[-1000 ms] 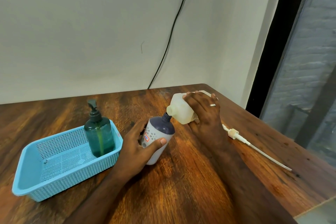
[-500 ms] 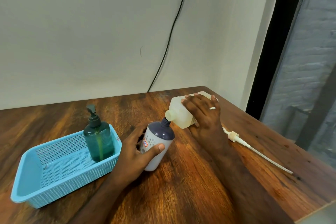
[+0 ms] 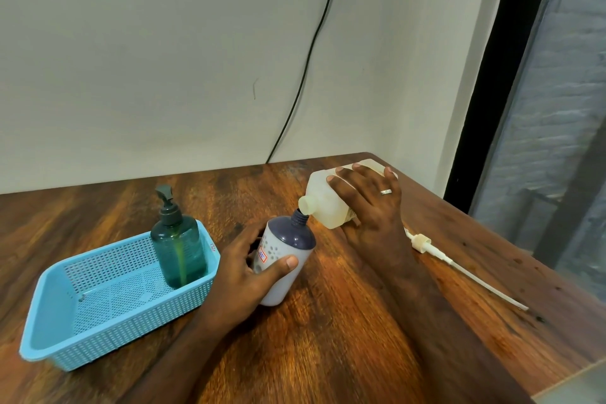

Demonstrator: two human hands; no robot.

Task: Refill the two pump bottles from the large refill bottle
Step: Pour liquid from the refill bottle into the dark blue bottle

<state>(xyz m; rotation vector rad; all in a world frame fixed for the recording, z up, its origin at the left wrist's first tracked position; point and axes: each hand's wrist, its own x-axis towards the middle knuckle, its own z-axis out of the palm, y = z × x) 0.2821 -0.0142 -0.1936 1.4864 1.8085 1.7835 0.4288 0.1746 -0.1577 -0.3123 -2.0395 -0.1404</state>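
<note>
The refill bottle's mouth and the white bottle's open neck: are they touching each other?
Cannot tell. In the head view the mouth of the refill bottle, tilted by the right hand, overlaps the neck of the white bottle; no gap shows, but contact is not plain either.

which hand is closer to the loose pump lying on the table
Right. The right hand, gripping the refill bottle, sits just beside the pump; the left hand holds the white bottle farther away.

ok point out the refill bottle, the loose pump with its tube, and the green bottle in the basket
refill bottle (image 3: 323, 203), head view, on its pale shoulder just behind the neck
loose pump (image 3: 420, 241), head view, on its cream collar
green pump bottle (image 3: 178, 248), head view, on the middle of its body
</note>
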